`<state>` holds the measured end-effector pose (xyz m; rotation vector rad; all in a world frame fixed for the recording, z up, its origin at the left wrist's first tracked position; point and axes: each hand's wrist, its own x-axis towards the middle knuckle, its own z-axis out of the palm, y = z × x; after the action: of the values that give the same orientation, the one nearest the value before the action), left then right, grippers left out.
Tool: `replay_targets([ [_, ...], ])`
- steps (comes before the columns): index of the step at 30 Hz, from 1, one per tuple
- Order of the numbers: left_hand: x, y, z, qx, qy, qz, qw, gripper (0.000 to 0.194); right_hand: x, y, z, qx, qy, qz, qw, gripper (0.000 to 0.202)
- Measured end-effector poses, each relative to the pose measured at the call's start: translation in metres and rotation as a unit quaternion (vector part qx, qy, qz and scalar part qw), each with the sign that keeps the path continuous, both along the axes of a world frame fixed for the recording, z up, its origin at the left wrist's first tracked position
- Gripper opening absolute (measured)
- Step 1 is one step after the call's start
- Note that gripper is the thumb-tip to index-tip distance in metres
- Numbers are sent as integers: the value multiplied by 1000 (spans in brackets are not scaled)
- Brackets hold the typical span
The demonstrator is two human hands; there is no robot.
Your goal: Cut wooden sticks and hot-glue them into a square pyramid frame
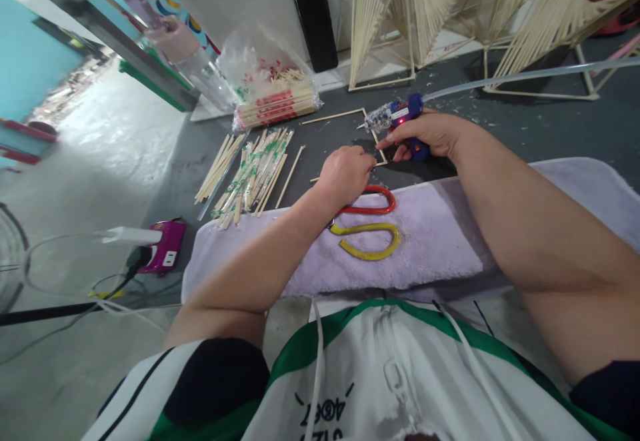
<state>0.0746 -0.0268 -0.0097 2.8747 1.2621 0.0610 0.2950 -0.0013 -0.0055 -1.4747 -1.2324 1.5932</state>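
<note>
The right hand (435, 136) is closing around the handle of a glue gun (399, 113), with one finger reaching left toward the stick frame (335, 116). The left hand (346, 169) is curling, fingers mostly bent, with its fingertips lying at the frame's near right corner; whether they are pinching or only pressing the stick cannot be told.

The frame is lying flat on the dark table (320, 144), between the bundled chopsticks (263, 169) on the left and the right forearm. Its far and right sides are showing; the left hand is partly covering the near side.

Handling, as judged: the frame is probably weighing very little. Its sticks are looking stiff but thin, and the corners are likely forming the weak points, so the grip should be staying light, on a stick just beside a corner. The glue gun is appearing rigid and light. Its nozzle is pointing left, and a red light is glowing on its body; the tip should be treated as hot and the hold kept to the handle. A long glue stick (525, 78) is trailing right from the rear and is possibly dragging on the gun.
</note>
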Motion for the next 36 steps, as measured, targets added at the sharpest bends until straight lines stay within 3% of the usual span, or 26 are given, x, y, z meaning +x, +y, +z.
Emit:
replay_targets([
  [10,1,0,2,-8,-2,3,1000,40,0,0,0,-2,-9,-1,1000,31],
  [17,0,0,2,-3,1,-2,1000,38,-2,-4,1,18,-3,-7,1000,21],
  [36,1,-1,3,-3,4,0,1000,39,0,1,-1,5,-7,3,1000,29],
])
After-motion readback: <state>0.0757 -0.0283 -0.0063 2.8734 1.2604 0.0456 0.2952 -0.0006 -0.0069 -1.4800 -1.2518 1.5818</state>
